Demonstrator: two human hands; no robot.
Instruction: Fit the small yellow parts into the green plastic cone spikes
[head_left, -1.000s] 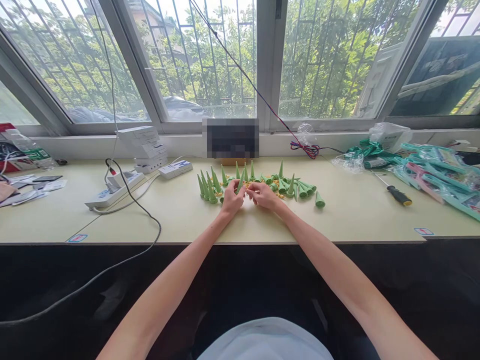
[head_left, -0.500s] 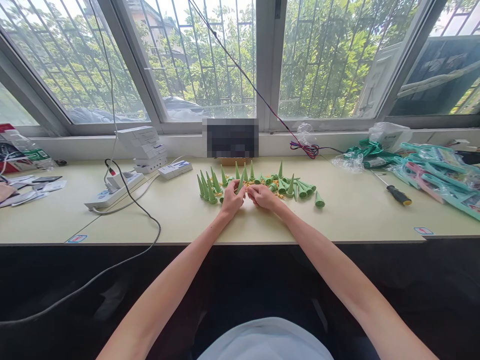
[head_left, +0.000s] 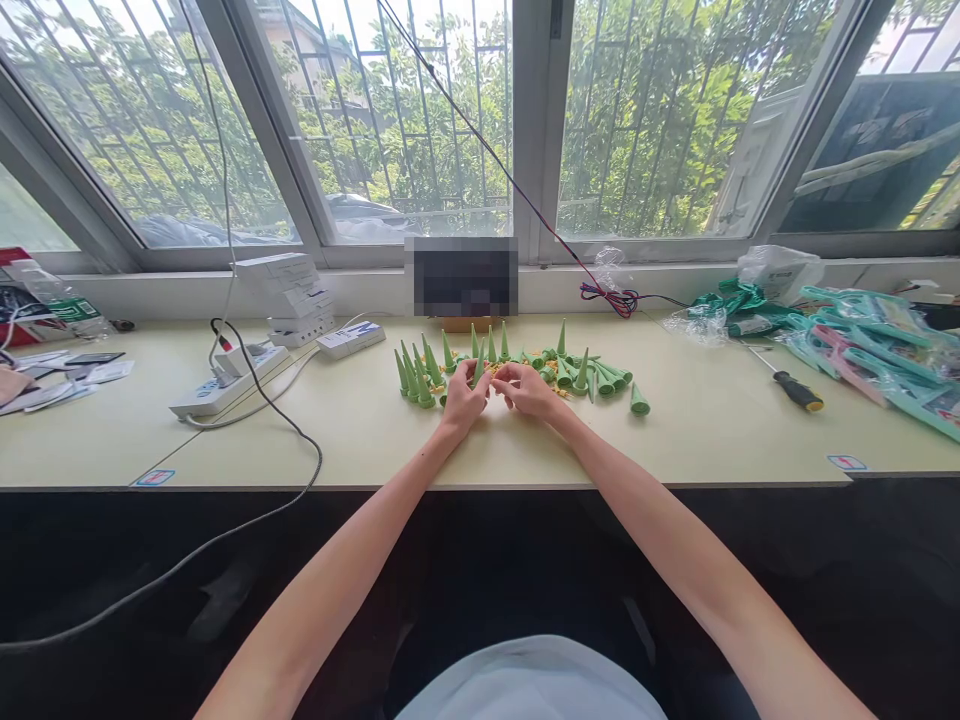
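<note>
Head view: your left hand (head_left: 464, 397) and right hand (head_left: 529, 390) meet at the middle of the table (head_left: 360, 430), fingertips nearly touching. Left hand is curled closed around a green cone (head_left: 479, 369), its tip pointing up and away from you. Right hand's fingers are pinched together next to that cone; whether they grip anything is too small to tell. Just beyond your hands: the cone pile (head_left: 570, 372), some upright, some lying, with small yellow bits (head_left: 499, 367) among them. Power strip (head_left: 229, 379) well to the left, screwdriver (head_left: 796, 389) well to the right.
</note>
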